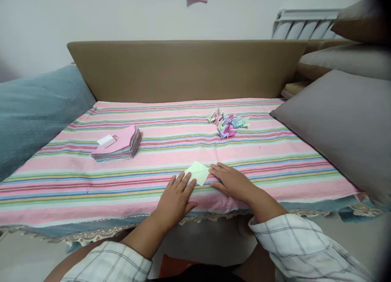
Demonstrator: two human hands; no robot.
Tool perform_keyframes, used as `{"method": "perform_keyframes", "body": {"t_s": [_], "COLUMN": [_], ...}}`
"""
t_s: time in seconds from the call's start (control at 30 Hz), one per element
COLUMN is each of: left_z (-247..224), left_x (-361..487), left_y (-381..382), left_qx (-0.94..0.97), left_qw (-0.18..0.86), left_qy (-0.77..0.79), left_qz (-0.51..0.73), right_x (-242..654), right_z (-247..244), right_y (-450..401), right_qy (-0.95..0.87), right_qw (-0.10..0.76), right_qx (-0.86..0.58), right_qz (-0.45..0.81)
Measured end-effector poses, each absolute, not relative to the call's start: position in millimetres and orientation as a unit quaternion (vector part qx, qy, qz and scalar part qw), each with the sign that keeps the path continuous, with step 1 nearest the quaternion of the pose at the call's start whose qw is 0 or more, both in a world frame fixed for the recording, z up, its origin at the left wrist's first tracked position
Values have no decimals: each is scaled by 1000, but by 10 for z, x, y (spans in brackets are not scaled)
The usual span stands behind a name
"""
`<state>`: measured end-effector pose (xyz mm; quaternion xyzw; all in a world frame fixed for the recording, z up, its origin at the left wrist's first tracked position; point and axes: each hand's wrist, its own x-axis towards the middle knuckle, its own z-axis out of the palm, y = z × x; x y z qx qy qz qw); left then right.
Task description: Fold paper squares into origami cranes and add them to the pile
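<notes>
Pale-green origami paper: left hand spread on it, right hand flat beside, neither gripping. Press creases evenly.

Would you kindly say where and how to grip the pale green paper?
Probably pinch the pale green paper at its right corner, from the right: it lies flat, that corner faces the right hand, and the left hand overlaps its left side.
</notes>
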<state>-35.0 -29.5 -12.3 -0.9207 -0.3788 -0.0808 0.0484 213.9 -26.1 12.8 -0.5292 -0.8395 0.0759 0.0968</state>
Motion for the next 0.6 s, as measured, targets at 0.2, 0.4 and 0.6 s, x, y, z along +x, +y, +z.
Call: {"method": "perform_keyframes", "body": {"t_s": [0.2,0.4,0.6], "left_z": [-100,-112,-77], "left_x": [-338,-349,-353], "left_y": [-307,-317,-308], "left_qx": [-920,-919,-914], "left_qw": [36,9,-8], "left_qy": [-382,-385,-396], "left_qz": [-82,-83,-94], "right_x": [1929,1592,1591], "right_z": [171,-104,-176], "right_y": [-244,-265,-229], "right_qy": [-822,-892,-884], "right_qw": [209,164,133], "right_qx": [-529,-420,-446], "right_qz": [-10,2,37]}}
